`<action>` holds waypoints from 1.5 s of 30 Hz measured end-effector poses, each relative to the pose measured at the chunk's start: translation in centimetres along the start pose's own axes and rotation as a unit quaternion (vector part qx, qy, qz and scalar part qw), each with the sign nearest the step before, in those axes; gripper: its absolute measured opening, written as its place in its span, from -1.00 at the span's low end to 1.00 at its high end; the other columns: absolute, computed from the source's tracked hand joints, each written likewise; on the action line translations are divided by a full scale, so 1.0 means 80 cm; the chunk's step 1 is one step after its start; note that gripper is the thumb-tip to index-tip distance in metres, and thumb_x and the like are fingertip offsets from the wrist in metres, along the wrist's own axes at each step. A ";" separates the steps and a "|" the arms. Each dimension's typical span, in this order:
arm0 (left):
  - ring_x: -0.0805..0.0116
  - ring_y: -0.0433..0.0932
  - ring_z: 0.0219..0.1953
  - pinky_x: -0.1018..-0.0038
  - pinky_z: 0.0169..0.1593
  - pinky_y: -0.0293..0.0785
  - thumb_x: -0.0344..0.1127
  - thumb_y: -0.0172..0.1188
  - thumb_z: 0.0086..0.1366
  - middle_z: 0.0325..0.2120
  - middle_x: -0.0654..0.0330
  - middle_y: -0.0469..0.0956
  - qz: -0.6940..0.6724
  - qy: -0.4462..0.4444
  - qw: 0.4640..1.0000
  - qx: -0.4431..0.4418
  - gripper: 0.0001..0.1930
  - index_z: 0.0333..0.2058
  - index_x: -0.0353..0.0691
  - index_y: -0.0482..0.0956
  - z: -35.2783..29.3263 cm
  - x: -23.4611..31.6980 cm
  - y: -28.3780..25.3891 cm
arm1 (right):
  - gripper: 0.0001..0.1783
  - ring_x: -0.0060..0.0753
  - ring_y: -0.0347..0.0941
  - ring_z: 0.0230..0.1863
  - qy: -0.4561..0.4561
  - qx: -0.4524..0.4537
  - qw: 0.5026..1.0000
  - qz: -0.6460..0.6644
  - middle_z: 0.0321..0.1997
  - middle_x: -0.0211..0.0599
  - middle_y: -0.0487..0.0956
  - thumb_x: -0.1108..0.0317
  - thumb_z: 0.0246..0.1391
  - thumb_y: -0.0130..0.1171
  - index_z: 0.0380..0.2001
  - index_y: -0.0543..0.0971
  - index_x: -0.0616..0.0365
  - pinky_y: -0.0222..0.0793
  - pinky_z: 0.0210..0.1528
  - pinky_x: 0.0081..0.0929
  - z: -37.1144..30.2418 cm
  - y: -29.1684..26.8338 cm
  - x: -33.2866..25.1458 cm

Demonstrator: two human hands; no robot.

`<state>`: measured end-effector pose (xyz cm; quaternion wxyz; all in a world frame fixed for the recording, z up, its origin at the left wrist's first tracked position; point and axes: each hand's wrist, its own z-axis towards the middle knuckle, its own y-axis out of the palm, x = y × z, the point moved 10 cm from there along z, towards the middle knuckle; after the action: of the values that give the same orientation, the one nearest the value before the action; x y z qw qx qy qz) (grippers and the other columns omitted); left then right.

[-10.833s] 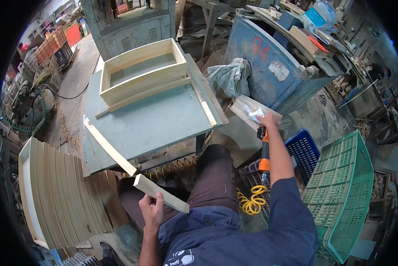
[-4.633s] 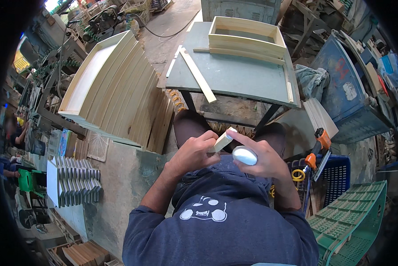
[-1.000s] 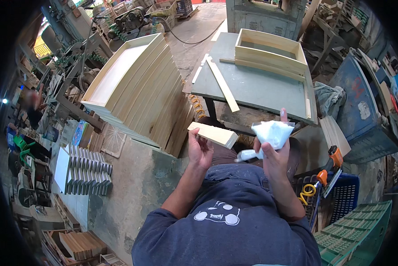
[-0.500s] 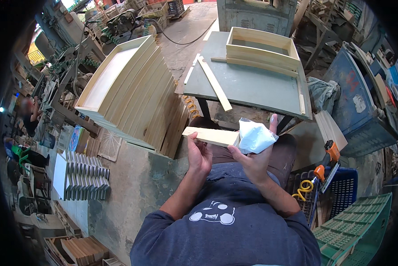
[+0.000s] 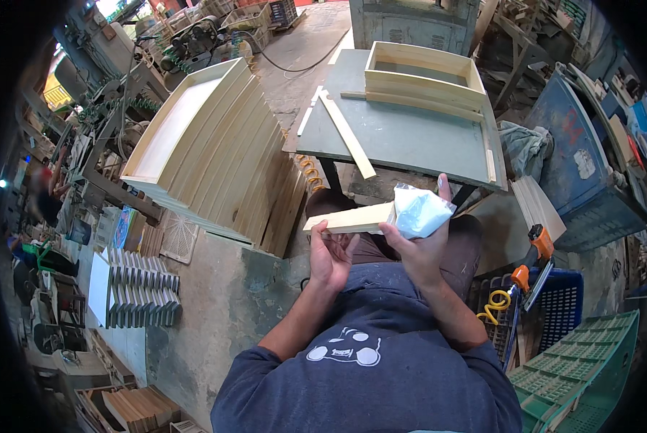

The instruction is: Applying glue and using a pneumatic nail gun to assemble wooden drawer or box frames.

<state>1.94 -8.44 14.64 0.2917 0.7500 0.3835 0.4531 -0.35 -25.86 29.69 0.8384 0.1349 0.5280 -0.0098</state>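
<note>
A pale wooden strip point(image 5: 352, 218) lies across my two hands above my lap. My left hand point(image 5: 331, 258) is closed at its left end, thumb on the near edge and fingers curled under. With my right hand point(image 5: 423, 254) I grip a clear plastic bag point(image 5: 419, 213) of white, bluish stuff, which covers the strip's right end. My right thumb presses along the near side of the bag, and a fingertip shows beyond it. Whether the bag is wrapped around the strip or only against it, I cannot tell.
Ahead stands a grey table point(image 5: 410, 141) with a wooden frame point(image 5: 424, 79) and a loose slat point(image 5: 349, 137). A tall stack of wooden trays point(image 5: 215, 151) is at left. On my right, an orange nail gun point(image 5: 540, 245) with a yellow hose rests by a blue crate point(image 5: 563, 303).
My left hand has moved slightly right along with the wooden strip, whose right end now tilts up more. The bag in my right hand has shifted a little and turned.
</note>
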 end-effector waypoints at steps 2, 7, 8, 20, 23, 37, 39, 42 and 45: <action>0.31 0.59 -0.19 0.39 -0.06 0.58 -0.01 0.04 0.30 -0.25 0.22 0.56 0.026 -0.030 0.999 -0.016 -0.64 -0.14 -0.19 0.45 -0.009 -0.007 0.005 | 0.20 -0.52 0.39 -0.11 0.006 0.006 1.000 -0.003 -0.05 -0.30 0.36 0.54 -0.13 0.41 0.38 -0.24 0.17 0.42 -0.08 -0.57 0.006 -0.008 0.011; 0.23 0.59 -0.17 0.38 -0.06 0.56 0.04 0.10 0.31 -0.27 0.13 0.54 0.130 -0.217 0.955 -0.156 -0.61 -0.22 -0.22 0.46 -0.067 -0.026 0.041 | 0.16 -0.55 0.39 -0.12 0.043 0.002 0.999 -0.012 -0.06 -0.32 0.36 0.57 -0.12 0.39 0.38 -0.20 0.16 0.42 -0.09 -0.59 0.011 -0.020 0.022; 0.24 0.58 -0.19 0.41 -0.09 0.54 -0.01 0.16 0.28 -0.27 0.11 0.53 0.220 -0.126 0.929 -0.270 -0.65 -0.29 -0.23 0.45 -0.075 -0.005 0.061 | 0.16 -0.54 0.39 -0.11 0.050 -0.008 0.999 0.004 -0.05 -0.31 0.36 0.57 -0.12 0.39 0.38 -0.20 0.16 0.42 -0.08 -0.59 0.010 -0.018 0.023; 0.27 0.48 0.04 0.37 0.10 0.39 -0.42 0.33 0.13 -0.05 0.09 0.52 0.552 0.223 0.730 -0.337 -0.69 -0.12 -0.25 0.54 -0.063 0.052 0.144 | 0.18 -0.48 0.39 -0.03 0.050 -0.038 0.998 0.000 -0.03 -0.30 0.36 0.49 -0.12 0.42 0.38 -0.21 0.17 0.42 0.02 -0.50 -0.002 -0.014 0.021; 0.32 0.49 0.02 0.41 0.09 0.40 -0.46 0.29 0.16 -0.06 0.11 0.55 0.523 0.185 0.761 -0.335 -0.73 -0.13 -0.26 0.58 -0.056 0.049 0.135 | 0.19 -0.47 0.40 -0.02 0.054 -0.047 0.997 -0.002 -0.02 -0.29 0.37 0.47 -0.13 0.44 0.38 -0.21 0.18 0.41 0.03 -0.49 -0.003 -0.014 0.019; 0.40 0.50 -0.03 0.44 0.08 0.40 -0.46 0.31 0.15 -0.10 0.14 0.56 0.517 0.176 0.772 -0.326 -0.69 -0.10 -0.25 0.57 -0.061 0.049 0.127 | 0.20 -0.47 0.37 0.02 0.066 -0.070 0.995 -0.006 0.00 -0.28 0.38 0.39 -0.16 0.48 0.38 -0.15 0.19 0.31 0.12 -0.48 -0.006 -0.009 0.026; 0.39 0.49 -0.01 0.43 0.09 0.40 -0.47 0.31 0.15 -0.10 0.13 0.55 0.517 0.181 0.767 -0.336 -0.69 -0.09 -0.25 0.56 -0.061 0.050 0.127 | 0.20 -0.47 0.37 0.02 0.059 -0.071 0.996 -0.012 0.01 -0.27 0.38 0.39 -0.16 0.48 0.38 -0.15 0.19 0.31 0.12 -0.48 -0.006 -0.009 0.025; 0.34 0.49 0.01 0.40 0.09 0.41 -0.49 0.32 0.12 -0.08 0.11 0.52 0.520 0.191 0.755 -0.350 -0.66 -0.10 -0.25 0.54 -0.064 0.049 0.130 | 0.19 -0.48 0.37 0.03 0.051 -0.073 0.996 -0.026 0.01 -0.27 0.39 0.38 -0.15 0.48 0.38 -0.15 0.19 0.31 0.12 -0.48 -0.006 -0.008 0.023; 0.25 0.49 0.01 0.37 0.08 0.43 -0.53 0.36 0.04 -0.06 0.09 0.49 0.559 0.271 0.704 -0.343 -0.61 -0.11 -0.25 0.52 -0.080 0.053 0.146 | 0.18 -0.49 0.37 0.02 0.046 -0.071 0.996 -0.031 0.00 -0.27 0.39 0.39 -0.15 0.48 0.38 -0.14 0.20 0.33 0.10 -0.49 -0.007 -0.007 0.024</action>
<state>1.07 -10.59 28.41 0.1050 0.5198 -0.2253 0.8173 -0.08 -26.02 27.60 0.8202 0.0587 0.5690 0.0079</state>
